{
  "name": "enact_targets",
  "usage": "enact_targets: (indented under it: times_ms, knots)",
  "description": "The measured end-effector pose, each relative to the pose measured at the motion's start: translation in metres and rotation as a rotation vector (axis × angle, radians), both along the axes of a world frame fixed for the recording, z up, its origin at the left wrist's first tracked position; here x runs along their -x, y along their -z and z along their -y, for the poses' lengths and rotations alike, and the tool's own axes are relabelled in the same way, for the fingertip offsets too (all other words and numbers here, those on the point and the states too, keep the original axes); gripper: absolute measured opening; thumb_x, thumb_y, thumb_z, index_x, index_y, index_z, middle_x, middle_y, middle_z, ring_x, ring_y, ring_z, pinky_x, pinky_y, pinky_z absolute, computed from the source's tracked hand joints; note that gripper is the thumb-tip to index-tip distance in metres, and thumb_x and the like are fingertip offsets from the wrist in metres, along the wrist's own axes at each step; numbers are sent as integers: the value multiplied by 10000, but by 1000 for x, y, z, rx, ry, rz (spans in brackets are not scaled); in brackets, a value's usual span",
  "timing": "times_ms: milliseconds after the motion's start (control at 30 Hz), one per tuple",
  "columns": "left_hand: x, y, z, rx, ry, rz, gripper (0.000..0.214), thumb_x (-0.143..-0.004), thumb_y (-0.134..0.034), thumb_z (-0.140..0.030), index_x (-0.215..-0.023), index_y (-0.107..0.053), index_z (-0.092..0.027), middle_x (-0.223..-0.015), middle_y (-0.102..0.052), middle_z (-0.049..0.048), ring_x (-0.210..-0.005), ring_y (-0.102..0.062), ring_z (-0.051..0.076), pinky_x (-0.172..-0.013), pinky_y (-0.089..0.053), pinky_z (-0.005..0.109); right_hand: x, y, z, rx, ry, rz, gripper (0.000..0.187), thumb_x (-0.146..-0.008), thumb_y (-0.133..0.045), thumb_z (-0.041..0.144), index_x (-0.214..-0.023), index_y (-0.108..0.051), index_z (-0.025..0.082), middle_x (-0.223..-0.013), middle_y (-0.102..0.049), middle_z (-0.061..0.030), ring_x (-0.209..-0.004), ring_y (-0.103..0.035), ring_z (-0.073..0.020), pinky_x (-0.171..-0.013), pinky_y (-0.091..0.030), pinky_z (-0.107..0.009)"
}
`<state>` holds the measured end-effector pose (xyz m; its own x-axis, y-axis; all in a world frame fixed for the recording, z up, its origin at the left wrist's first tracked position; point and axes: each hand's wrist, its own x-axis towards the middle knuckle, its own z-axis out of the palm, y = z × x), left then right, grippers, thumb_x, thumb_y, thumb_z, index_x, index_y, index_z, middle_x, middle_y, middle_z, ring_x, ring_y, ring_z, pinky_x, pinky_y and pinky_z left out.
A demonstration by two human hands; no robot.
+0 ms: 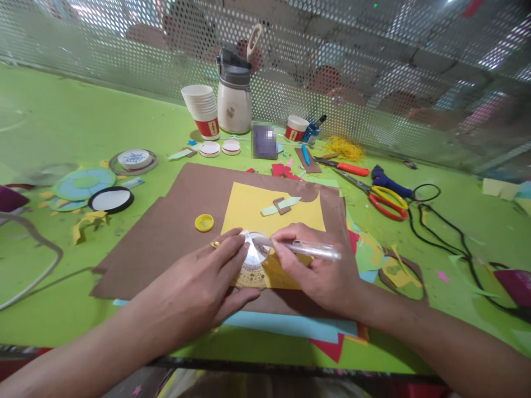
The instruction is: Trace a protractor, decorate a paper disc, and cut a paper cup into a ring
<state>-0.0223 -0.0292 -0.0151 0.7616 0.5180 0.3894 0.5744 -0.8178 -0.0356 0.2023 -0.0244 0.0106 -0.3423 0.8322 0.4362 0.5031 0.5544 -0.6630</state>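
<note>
My left hand (pixel 207 282) lies over the left side of a clear protractor (pixel 251 278), its fingers stretched forward and its thumb apart near the lower edge. Those fingertips press on the protractor and a small white disc (pixel 262 251) with dark lines on it. Between the thumb and fingers of my right hand (pixel 309 265) is a clear-barrelled pen (pixel 315 250), its tip end over the disc. Beneath them is a yellow sheet (pixel 244 207) on brown sheets (pixel 166 232). Beyond the hands lies a pale green strip (pixel 294 203) through a brown piece. A yellow cap (pixel 204 223) sits to the left.
Scissors (pixel 388 202), a blue glue gun (pixel 390 181) and its black cord (pixel 443 224) lie at right. Stacked paper cups (pixel 201 108) and a white jug (pixel 234 105) stand behind. Tape rolls (pixel 111 199) and paper scraps lie left. A perforated screen (pixel 166 44) borders the green table (pixel 53 119).
</note>
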Motion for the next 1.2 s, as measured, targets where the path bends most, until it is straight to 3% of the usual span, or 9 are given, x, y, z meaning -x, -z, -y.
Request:
enact_targets:
  times_ms: [567, 833, 1200]
  knots:
    - [0, -3, 1, 4, 6, 2, 462, -970, -560, -393, -1217, -558, -3, -1179, -615, 264, -981, -699, 344, -812, -625, 462, 0, -1, 0, -19, -15, 29, 95, -939, -579, 166, -910, -661, 205, -823, -745, -17, -751, -697, -152, -732, -560, -256]
    - [0, -3, 0, 11, 5, -2, 446, -970, -558, -398, -1201, -562, -16, -1164, -616, 263, -890, -707, 334, -723, -630, 462, -2, 1, 0, -69, -64, 52, 82, -943, -575, 149, -931, -654, 170, -820, -732, -39, -754, -687, -152, -731, -554, -262]
    - [-1, -2, 0, 8, -4, -9, 443, -973, -552, -402, -1196, -563, -20, -1166, -613, 260, -892, -708, 330, -736, -626, 461, -2, 1, 0, -71, -67, 57, 85, -937, -578, 135, -933, -652, 177, -818, -732, -30, -746, -686, -151, -715, -550, -256]
